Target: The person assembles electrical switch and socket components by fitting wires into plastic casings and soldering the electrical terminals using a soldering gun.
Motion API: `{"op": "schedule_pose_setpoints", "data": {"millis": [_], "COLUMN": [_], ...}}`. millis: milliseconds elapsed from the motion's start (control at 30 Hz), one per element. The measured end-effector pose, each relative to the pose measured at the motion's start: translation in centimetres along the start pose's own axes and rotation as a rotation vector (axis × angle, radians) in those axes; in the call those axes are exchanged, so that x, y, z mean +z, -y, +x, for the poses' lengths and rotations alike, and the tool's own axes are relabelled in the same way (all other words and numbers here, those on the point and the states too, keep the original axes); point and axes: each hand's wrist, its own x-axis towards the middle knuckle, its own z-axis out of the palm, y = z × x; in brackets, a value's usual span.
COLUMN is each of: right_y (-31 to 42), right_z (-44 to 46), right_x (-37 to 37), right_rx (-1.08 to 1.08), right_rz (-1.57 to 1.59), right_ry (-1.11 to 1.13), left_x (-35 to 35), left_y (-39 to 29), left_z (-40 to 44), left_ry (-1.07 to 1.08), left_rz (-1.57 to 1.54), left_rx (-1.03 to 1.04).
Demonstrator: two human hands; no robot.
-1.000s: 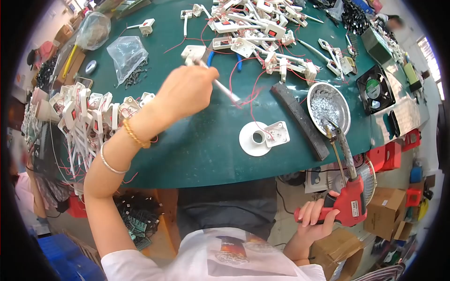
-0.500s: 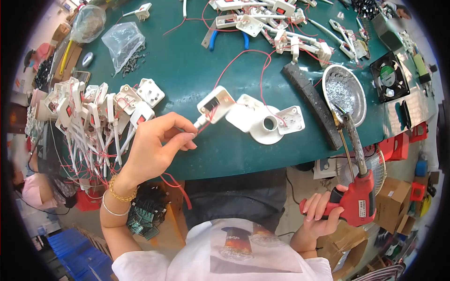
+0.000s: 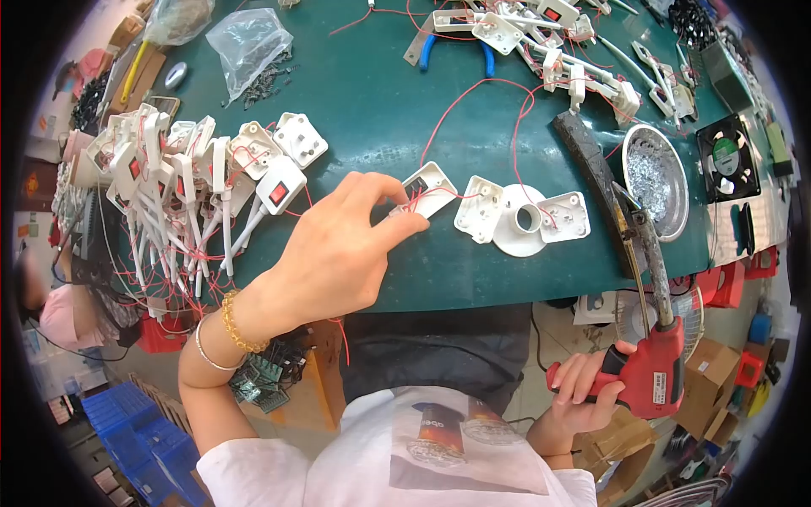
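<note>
White plastic formed the rectangular switch housing (image 3: 435, 193) at the left hand (image 3: 338, 253), which lay on the green tabletop (image 3: 355, 101) near its front edge. The left forearm reached forward and inward, palm down, with the thumb and forefinger pinching the housing's near end; the other fingers were curled. The right hand (image 3: 585, 390) was wrapped round the handle of a red pistol-shaped soldering tool (image 3: 663, 376), held beyond the table edge with its metal barrel angled up and forward.

Right of the housing stood a white plastic disc with a raised ring (image 3: 512, 243), flanked by two small white plates. Next came a long dark bar (image 3: 591, 173) and an oval metal dish (image 3: 673, 211) of silvery material. The barrel crossed the dish's near side in view; contact could not be confirmed. A thin red wire looped ahead of the housing.

A dense cluster of white switch units (image 3: 160, 182) bounded the left side, and blue-handled pliers (image 3: 427, 52) the far side. Between these and the housing, green surface showed. The front edge ran below the left wrist.
</note>
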Motion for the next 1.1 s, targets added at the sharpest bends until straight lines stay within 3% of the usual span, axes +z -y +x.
{"op": "schedule_pose_setpoints", "data": {"millis": [167,233,300,367,433,600,733,833,900,967,1033,1100], "right_y": [0.0,0.2,0.0,-0.1,-0.3,-1.0,-0.9,-1.0,-1.3,-1.7,-2.2,-2.3], "right_z": [-0.1,-0.3,0.1,0.8,1.6,2.4,3.2,3.9,4.0,4.1,4.2,4.5], "right_x": [0.2,0.5,1.0,2.4,4.6,5.4,6.1,7.6,8.2,8.0,7.0,7.0], "right_rx": [0.026,0.134,0.131,0.126,0.094,0.062,0.05,0.143,0.15,0.157,0.099,0.09], "right_rz": [0.002,0.013,0.024,0.031,-0.222,-0.356,-0.456,-0.319,-0.312,-0.299,-0.269,-0.283], "right_ry": [0.001,-0.09,-0.065,-0.046,-0.101,-0.022,0.05,0.013,-0.015,-0.042,0.135,0.143], "left_x": [1.1,0.9,0.8,1.3,1.7,2.1,2.3,2.5,2.8,2.9,3.0,3.1], "left_y": [0.8,0.8,0.6,0.7,0.8,0.9,0.6,0.6,0.2,0.0,-0.3,-0.6], "left_z": [0.0,0.5,1.5,1.9,2.4,3.5,3.7,3.9,3.8,4.0,4.1,4.3], "left_ry": [-0.033,-0.02,-0.161,-0.152,-0.144,-0.061,-0.113,-0.125,-0.007,0.006,0.02,0.041], "left_rz": [-0.035,-0.033,-0.039,-0.131,-0.225,-0.395,-0.472,-0.442,-0.623,-0.613,-0.602,-0.594], "left_rx": [0.042,0.057,0.149,0.15,0.155,-0.086,-0.064,0.003,-0.091,-0.1,-0.108,-0.116]}}
